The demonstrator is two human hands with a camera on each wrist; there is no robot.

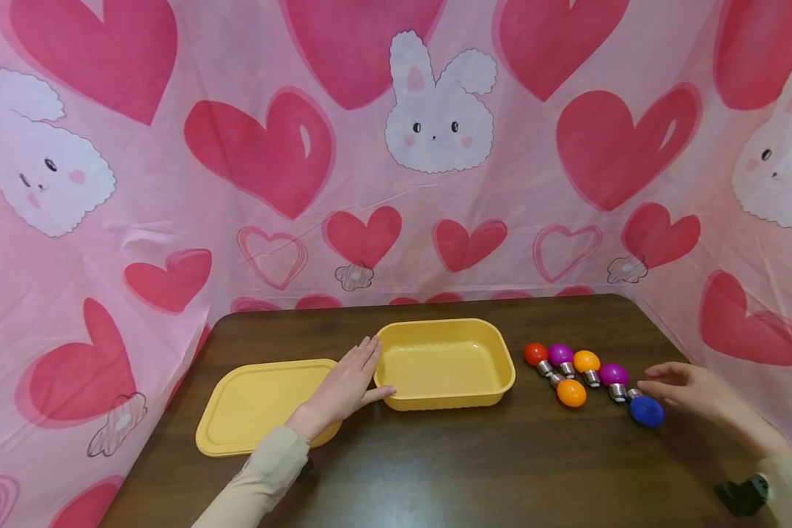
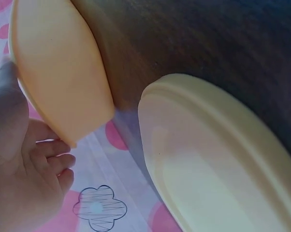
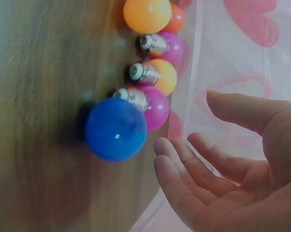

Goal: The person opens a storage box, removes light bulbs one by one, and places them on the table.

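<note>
A yellow plastic container [image 1: 444,402] stands in the middle of the table, its inside bare. My left hand [image 1: 346,385] rests along its left side, fingers straight and thumb at the near left corner of the rim. In the left wrist view the hand [image 2: 32,169] touches the container's edge [image 2: 63,72]. To the right lie several coloured light bulbs: red [image 1: 535,353], purple, orange and a blue bulb [image 1: 647,411]. My right hand [image 1: 689,389] hovers beside the blue bulb, holding nothing. The right wrist view shows its fingers spread apart from the blue bulb [image 3: 115,129].
A yellow lid [image 1: 257,403] lies flat left of the container, partly behind my left forearm. Pink cloth with hearts and rabbits [image 1: 440,117] hangs around the back and sides of the dark wooden table [image 1: 435,469]. A small black object [image 1: 741,496] sits at my right wrist.
</note>
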